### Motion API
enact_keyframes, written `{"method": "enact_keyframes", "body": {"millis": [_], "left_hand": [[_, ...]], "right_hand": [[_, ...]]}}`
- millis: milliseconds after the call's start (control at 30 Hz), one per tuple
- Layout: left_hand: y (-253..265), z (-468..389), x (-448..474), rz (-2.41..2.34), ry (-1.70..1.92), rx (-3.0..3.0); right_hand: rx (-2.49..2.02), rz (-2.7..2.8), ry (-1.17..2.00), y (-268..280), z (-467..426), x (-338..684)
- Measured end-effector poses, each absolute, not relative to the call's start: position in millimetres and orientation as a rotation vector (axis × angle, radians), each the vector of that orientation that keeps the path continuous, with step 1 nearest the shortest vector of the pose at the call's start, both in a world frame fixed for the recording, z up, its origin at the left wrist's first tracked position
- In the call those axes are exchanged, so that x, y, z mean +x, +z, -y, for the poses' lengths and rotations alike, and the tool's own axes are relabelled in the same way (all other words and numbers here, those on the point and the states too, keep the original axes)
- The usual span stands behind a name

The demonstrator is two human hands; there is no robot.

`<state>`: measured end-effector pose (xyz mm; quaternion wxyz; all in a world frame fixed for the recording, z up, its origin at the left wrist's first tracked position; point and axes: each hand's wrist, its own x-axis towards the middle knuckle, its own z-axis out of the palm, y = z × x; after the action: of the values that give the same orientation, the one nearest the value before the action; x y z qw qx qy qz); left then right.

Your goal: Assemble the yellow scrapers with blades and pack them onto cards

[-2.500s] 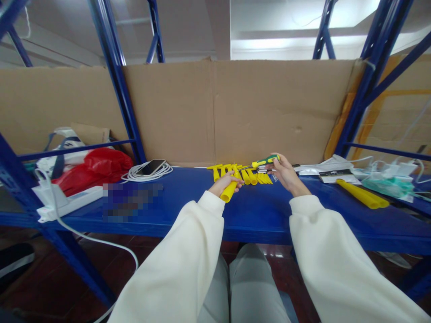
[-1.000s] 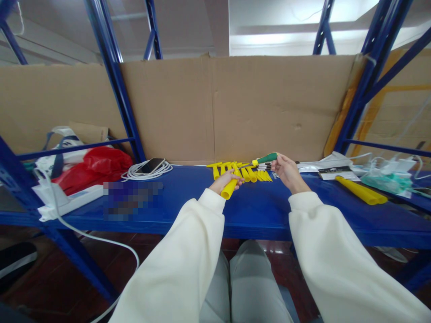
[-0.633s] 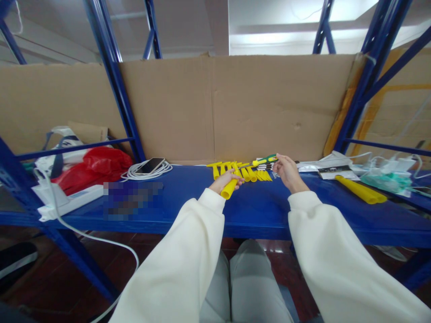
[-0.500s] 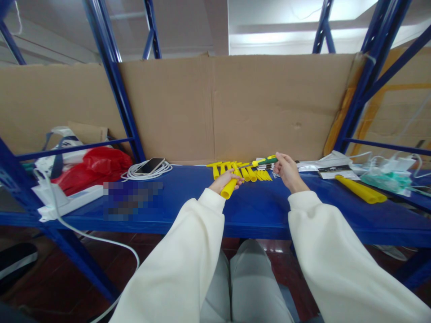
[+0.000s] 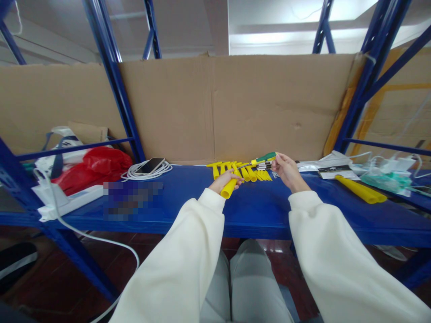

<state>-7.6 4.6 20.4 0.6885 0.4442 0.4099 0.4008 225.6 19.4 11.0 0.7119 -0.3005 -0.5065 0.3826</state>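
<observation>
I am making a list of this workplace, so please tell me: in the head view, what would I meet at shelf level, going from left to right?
Red bag, phone, left hand, screwdriver, right hand, yellow tubes.

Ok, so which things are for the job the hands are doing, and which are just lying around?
For the job:
yellow tube, in the left hand
green and yellow screwdriver, its handle end in the right hand
small yellow pieces behind, probably

Just lying around, it seems:
phone, on a coiled white cable
red plastic bag
white power strip
</observation>
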Motion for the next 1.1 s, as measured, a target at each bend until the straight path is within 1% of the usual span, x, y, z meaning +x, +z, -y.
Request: {"method": "enact_keyframes", "body": {"millis": [367,633,1100], "left_hand": [[21.9,-0.1,-5.8,-0.952,0.907,0.969],[21.2,-0.9,-5.8,-0.922,0.901,0.981],[21.2,2.0,-4.8,-0.928,0.916,0.972]], "right_hand": [[-0.744,1.066,0.805,10.6,-20.6,224.8],[-0.657,1.103,0.890,12.5,-15.9,224.1],[-0.766,1.037,0.782,8.6,-22.6,224.7]]}}
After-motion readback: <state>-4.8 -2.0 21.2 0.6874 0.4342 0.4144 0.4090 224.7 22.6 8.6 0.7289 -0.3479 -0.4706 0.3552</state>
